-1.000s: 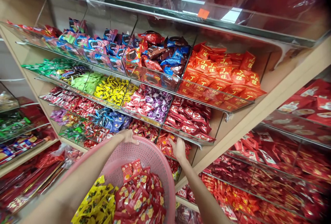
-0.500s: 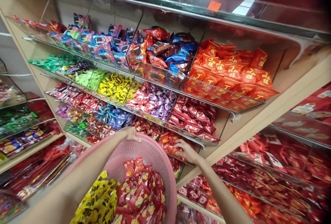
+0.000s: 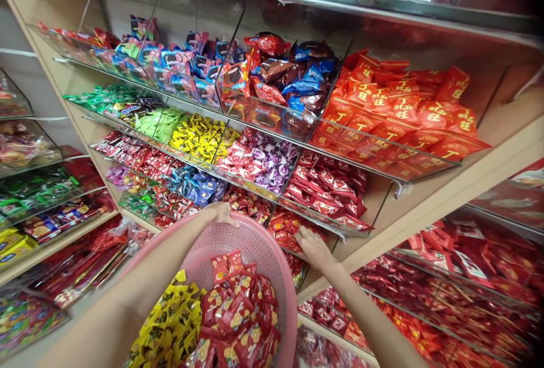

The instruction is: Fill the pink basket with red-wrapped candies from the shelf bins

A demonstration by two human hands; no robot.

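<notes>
Right hand: fingers bent and partly spread over the red packets with orange print in a low shelf compartment. Fingertips appear to touch the packets; whether any is pinched, cannot tell. Left hand: closed over the far rim of the pink basket, thumb and fingers not fully separable in this view.

Handling, judged: the packets look light and slippery, so a loose scoop with curled fingers should serve better than a hard squeeze. Palm low and wrist nearly straight, to clear the clear shelf front just above. The left grip needs to be firm, since the load sits toward the near side and could tip the rim.

Basket: tilted in view, just beside the low compartment, so the carrying distance is short. Contents: yellow packets on the left, red packets with orange-slice print on the right, heaps touching. Basket wall bare near the far rim.

Outward: purple and red twist-wrapped sweets one tier up; orange-red bags above, toward the right; wooden side panel near the right forearm, a knock risk on a wide swing.
</notes>
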